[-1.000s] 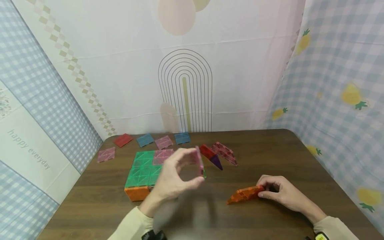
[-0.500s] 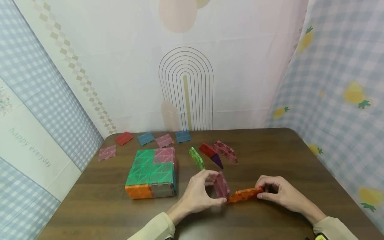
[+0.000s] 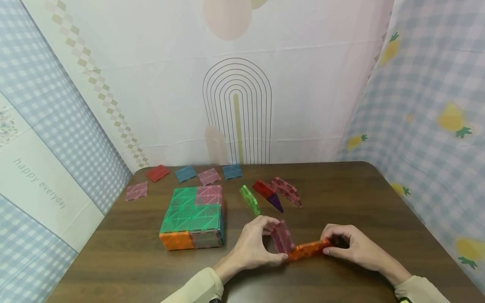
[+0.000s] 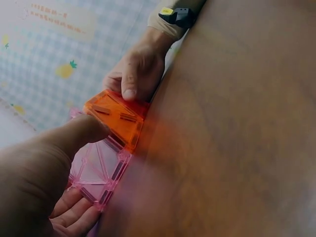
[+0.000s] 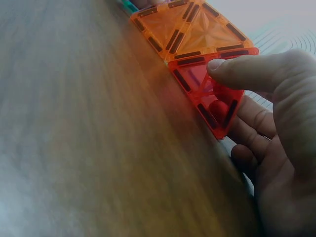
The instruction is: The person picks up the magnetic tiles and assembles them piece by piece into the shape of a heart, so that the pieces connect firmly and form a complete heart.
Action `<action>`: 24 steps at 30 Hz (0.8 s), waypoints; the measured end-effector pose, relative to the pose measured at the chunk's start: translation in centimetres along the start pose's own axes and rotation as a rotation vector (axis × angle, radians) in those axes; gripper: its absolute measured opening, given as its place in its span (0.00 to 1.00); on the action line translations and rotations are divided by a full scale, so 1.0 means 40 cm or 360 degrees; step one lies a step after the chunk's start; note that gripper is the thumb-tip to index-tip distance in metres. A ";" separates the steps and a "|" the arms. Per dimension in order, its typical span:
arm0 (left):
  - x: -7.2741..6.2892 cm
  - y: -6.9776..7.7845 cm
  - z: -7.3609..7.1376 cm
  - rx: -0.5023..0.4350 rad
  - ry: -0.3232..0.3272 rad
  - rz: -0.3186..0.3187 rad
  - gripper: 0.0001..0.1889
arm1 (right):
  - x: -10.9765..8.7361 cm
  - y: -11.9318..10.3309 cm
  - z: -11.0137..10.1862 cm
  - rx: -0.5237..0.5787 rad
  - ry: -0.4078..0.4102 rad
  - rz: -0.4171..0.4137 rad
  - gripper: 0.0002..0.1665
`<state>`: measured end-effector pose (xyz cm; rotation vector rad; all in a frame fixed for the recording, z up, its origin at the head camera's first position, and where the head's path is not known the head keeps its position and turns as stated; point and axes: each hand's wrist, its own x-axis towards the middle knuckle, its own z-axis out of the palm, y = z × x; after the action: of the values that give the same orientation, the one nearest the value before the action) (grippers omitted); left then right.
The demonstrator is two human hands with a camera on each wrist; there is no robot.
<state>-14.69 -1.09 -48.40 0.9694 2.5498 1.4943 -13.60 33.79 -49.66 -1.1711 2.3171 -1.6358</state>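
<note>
Gripping a translucent pink panel (image 3: 283,240) with the left hand (image 3: 250,242), curved wide; pinching a glossy red triangle (image 5: 193,81) with the right hand (image 3: 357,248), curled tighter; holding both against orange triangles (image 5: 205,29), on edge atop the wood-grained table (image 3: 113,269).

I get the head view from above the near side of the table (image 3: 341,202), looking forward and down, far enough back to hold the left hand (image 3: 251,244), the right hand (image 3: 354,244) and the cloth backdrop (image 3: 170,97). My left wrist feed sits close, tilted, facing the right hand; my right wrist feed, also close and tilted, faces the left. Both share the orange tiles (image 5: 210,29) between them.
</note>
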 end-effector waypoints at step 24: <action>-0.007 -0.016 -0.010 0.0053 -0.0012 0.0048 0.37 | 0.074 0.069 -0.056 0.0149 0.0433 0.0300 0.31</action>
<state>-14.90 -1.76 -48.77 1.0201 2.5743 1.4570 -18.21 34.08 -49.93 -0.7261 2.3833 -1.9085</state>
